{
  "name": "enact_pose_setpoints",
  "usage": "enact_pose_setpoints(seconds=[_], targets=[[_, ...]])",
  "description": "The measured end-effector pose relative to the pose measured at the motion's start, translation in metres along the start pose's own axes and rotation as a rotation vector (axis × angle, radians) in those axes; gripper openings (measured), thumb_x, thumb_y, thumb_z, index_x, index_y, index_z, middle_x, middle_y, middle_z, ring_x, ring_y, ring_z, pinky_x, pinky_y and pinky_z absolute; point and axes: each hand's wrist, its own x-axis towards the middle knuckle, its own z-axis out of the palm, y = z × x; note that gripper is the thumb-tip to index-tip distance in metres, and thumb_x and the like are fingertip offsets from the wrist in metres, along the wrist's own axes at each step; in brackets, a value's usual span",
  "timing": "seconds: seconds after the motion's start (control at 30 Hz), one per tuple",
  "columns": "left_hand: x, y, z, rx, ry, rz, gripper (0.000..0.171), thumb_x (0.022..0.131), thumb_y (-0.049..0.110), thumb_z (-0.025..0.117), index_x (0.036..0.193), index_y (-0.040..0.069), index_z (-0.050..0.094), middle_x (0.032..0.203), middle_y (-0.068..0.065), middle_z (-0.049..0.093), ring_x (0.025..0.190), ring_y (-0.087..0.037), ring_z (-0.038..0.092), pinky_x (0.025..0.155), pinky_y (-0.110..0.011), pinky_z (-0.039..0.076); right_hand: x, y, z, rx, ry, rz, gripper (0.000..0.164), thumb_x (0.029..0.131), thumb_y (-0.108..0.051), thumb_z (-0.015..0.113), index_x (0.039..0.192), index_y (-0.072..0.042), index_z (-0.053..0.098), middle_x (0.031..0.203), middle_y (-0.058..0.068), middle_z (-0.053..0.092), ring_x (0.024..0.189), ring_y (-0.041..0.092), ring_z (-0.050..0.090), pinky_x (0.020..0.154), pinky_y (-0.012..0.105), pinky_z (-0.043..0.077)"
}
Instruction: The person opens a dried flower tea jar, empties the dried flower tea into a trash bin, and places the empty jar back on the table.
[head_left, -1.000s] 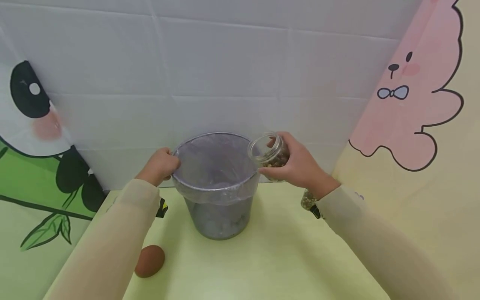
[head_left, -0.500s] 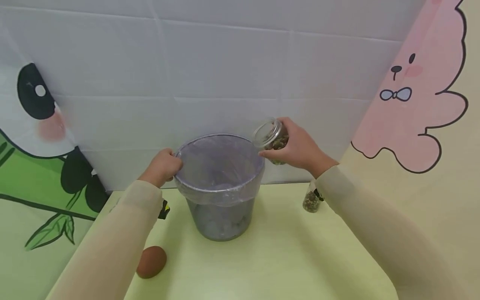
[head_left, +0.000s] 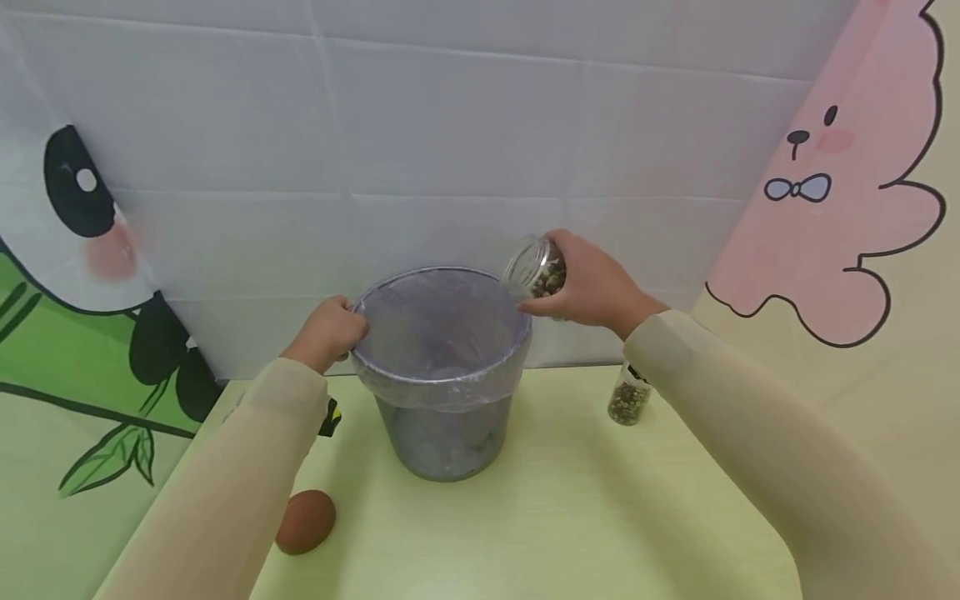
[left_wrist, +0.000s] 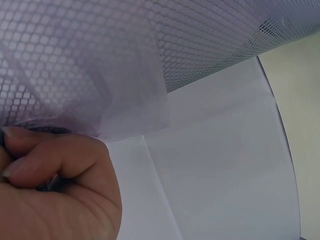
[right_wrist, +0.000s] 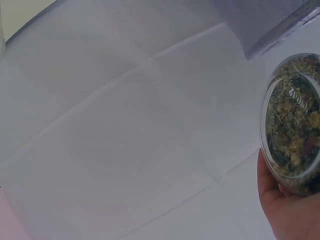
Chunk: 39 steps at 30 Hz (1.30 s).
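A grey mesh trash can (head_left: 442,437) lined with a clear plastic bag (head_left: 480,393) stands against the back wall. My left hand (head_left: 328,332) grips its left rim, and the left wrist view shows the fingers (left_wrist: 65,155) curled over the edge beside the bag. Above the right rim, my right hand (head_left: 600,287) holds a clear open-mouthed jar (head_left: 543,271), tilted with its mouth toward the can. Dried flower-like bits in green, yellow and dark red fill the jar's bottom end, as the right wrist view shows through the jar base (right_wrist: 295,125).
A second small jar (head_left: 628,402) of similar dried bits stands at the right, partly behind the right sleeve. A brown rounded object (head_left: 306,521) and a black-and-yellow item (head_left: 330,418) lie by the left sleeve. The back wall (head_left: 450,125) rises behind the table (head_left: 525,517).
My right hand has lifted the jar slightly and tipped it further toward the can. The second jar shows more from behind the sleeve. My left hand keeps its grip on the rim.
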Motion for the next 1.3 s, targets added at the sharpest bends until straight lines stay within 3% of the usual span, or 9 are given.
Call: enact_pose_setpoints(seconds=[0.13,0.37,0.53,0.77,1.07,1.3], targets=[[-0.001,0.0,0.0,0.008,0.001,-0.004,0.011,0.09,0.006,0.039,0.101,0.006,0.036,0.081,-0.008,0.036,0.06,-0.016,0.03,0.055,-0.033,0.034,0.003,0.0,-0.001,-0.064,0.003,-0.023,0.093,0.073,-0.054,0.088,0.144,-0.011,0.046,0.121,0.002,0.057,0.107,0.022,0.056,0.092,0.045,0.049],[0.0,-0.001,-0.001,0.009,-0.001,-0.015,0.031,0.09,0.007,0.038,0.12,-0.002,0.038,0.086,-0.011,0.037,0.063,-0.017,0.034,0.057,-0.033,0.036,0.011,0.001,-0.006,-0.183,-0.025,-0.026,0.1,0.076,-0.054,0.085,0.153,-0.008,0.039,0.137,0.009,0.055,0.123,0.029,0.054,0.1,0.052,0.046],[0.0,-0.001,0.0,-0.001,-0.008,-0.012,0.035,0.09,0.007,0.039,0.123,-0.003,0.037,0.087,-0.011,0.037,0.063,-0.016,0.032,0.057,-0.033,0.035,0.018,0.006,-0.01,-0.262,0.0,-0.074,0.098,0.077,-0.052,0.085,0.151,-0.006,0.041,0.139,0.012,0.056,0.126,0.033,0.054,0.102,0.054,0.045],[0.0,-0.001,0.0,0.007,-0.011,-0.017,0.041,0.092,0.009,0.039,0.131,-0.004,0.036,0.097,-0.014,0.042,0.07,-0.019,0.04,0.06,-0.033,0.038,0.023,0.005,-0.017,-0.417,-0.008,-0.143,0.099,0.078,-0.05,0.083,0.152,-0.003,0.04,0.149,0.017,0.05,0.136,0.039,0.047,0.11,0.055,0.038],[-0.004,-0.003,0.004,0.005,0.003,-0.029,0.038,0.093,0.011,0.039,0.129,-0.003,0.037,0.101,-0.015,0.042,0.077,-0.022,0.043,0.062,-0.034,0.04,0.021,-0.012,-0.017,-0.558,-0.061,-0.269,0.094,0.075,-0.05,0.086,0.147,-0.003,0.046,0.138,0.014,0.057,0.123,0.037,0.054,0.106,0.053,0.041],[-0.01,-0.004,0.009,-0.016,0.013,-0.028,0.036,0.092,0.008,0.039,0.126,-0.003,0.038,0.092,-0.012,0.04,0.066,-0.017,0.037,0.058,-0.032,0.037,0.019,-0.025,-0.013,-0.612,-0.101,-0.317,0.096,0.077,-0.051,0.085,0.149,-0.004,0.043,0.141,0.014,0.054,0.131,0.036,0.048,0.111,0.053,0.036]])
